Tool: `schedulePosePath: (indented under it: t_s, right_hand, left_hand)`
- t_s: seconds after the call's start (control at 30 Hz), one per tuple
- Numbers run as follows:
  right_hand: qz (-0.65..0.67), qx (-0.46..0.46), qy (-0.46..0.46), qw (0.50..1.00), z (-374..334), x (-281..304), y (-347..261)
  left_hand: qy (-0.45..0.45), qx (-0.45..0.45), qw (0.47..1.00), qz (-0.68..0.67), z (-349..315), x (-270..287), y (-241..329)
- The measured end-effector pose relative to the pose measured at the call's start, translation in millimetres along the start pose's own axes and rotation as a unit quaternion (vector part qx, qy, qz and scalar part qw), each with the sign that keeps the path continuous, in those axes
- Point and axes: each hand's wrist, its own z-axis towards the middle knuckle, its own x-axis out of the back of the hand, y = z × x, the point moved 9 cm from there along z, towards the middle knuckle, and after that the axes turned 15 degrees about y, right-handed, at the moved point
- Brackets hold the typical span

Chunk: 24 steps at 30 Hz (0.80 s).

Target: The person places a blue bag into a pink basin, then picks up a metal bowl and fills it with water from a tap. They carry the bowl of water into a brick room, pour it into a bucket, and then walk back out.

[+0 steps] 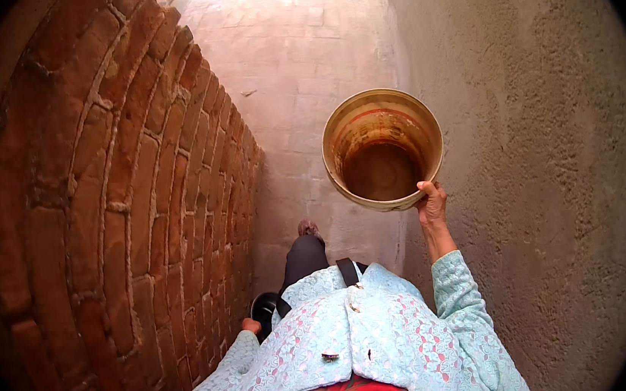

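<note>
My right hand (431,203) grips the rim of a round bucket (390,203), thumb over the edge. The bucket hangs out in front of me on the right, its mouth facing up toward me. Brown stains streak its inner wall, and dark brown liquid or residue covers the bottom; which of these I cannot tell. Down by my left hip, my left hand (251,326) is closed at the edge of a dark, round container (264,311). My body hides much of that container, so its exact kind does not show.
A rough brick wall (152,189) rises close on my left. On the right stands a grey plastered wall (528,135). Between them a narrow brick-paved passage (293,83) runs ahead toward bright light. One shoe (308,229) shows on the paving.
</note>
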Motion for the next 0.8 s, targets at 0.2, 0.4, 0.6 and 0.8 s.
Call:
schedulePosePath:
  t_s: [0.2,0.4,0.6,0.8]
  right_hand:
    - [-0.024,0.039,0.023,0.999,68,-80,-63]
    - [-0.013,0.022,-0.007,1.000,156,-145,-87]
    - [-0.006,-0.015,-0.037,0.999,266,-217,-78]
    - [-0.047,-0.056,-0.069,0.995,351,-289,-82]
  left_hand:
    - [-0.012,0.028,0.999,-0.025,42,42,110]
    - [0.005,0.079,0.997,-0.020,65,81,174]
    - [0.008,0.135,0.990,-0.037,70,118,235]
    - [0.001,0.173,0.984,-0.049,68,146,309]
